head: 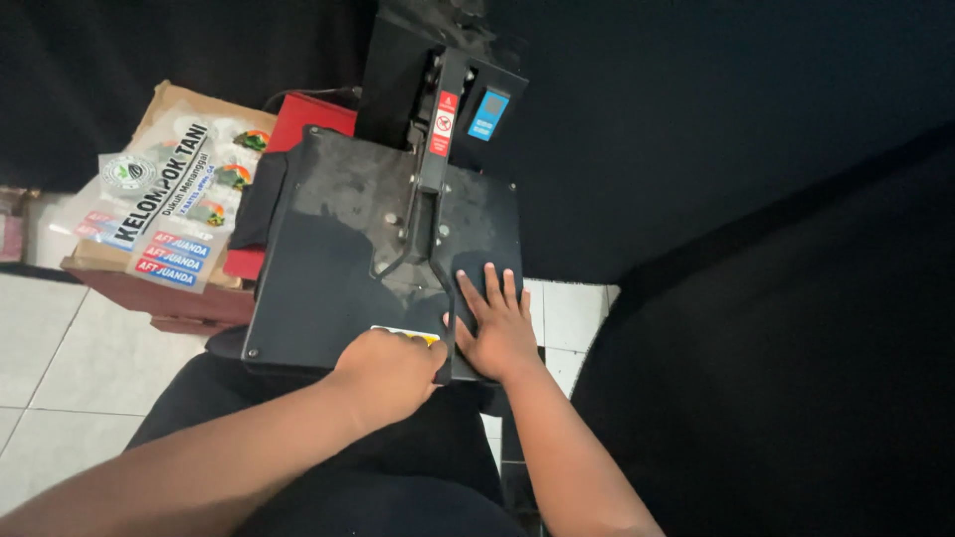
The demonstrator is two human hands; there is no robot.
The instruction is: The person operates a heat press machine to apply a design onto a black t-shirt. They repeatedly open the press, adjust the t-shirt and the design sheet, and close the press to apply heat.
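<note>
step: pressing down heat press [338,249] top plate | left hand [390,373] curling closed on its front handle | right hand [497,323] lying flat, fingers spread, beside handle | next: likely needing firm, even downward force

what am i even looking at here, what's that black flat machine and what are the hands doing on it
The picture comes from a camera worn on a person's head, looking down at their own two bare hands. The black flat machine looks like a heat press: a dark, worn top plate with a handle arm running down its middle to a hinge housing at the back. The right hand lies flat, fingers spread, on the plate's near right corner. The left hand is curled at the plate's front edge, beside a small yellow and white strip; whether it grips anything is hidden. To the left, printed sticker sheets lie on a cardboard box. Black cloth surrounds the scene over a white tiled floor.
</note>
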